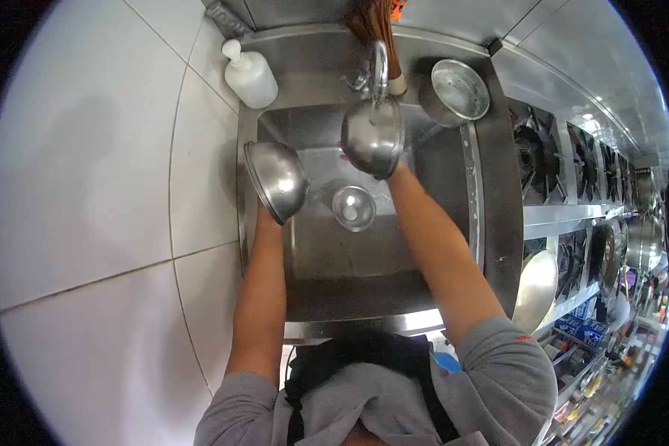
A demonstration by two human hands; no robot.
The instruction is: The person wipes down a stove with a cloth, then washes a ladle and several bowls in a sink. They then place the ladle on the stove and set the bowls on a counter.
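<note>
Over the left side of the sink [334, 297], my left hand [268, 217] holds a steel mixing bowl [279, 178], tilted with its rounded underside facing right. Only my wrist shows below its rim; the fingers are hidden behind the bowl. My right hand [400, 172] holds a second steel bowl [369, 141] right under the curved tap [380, 70], bottom side towards me. Its fingers are hidden by that bowl too. Below, between the two bowls, the round drain strainer [354, 209] sits in the sink floor.
A white pump bottle [253, 82] stands at the sink's back left corner. At the back right is a steel pot [457, 93] with foamy liquid. A bundled brown whisk brush [383, 37] leans behind the tap. Gas burners [531, 152] line the right side; tiled wall [111, 171] bounds the left.
</note>
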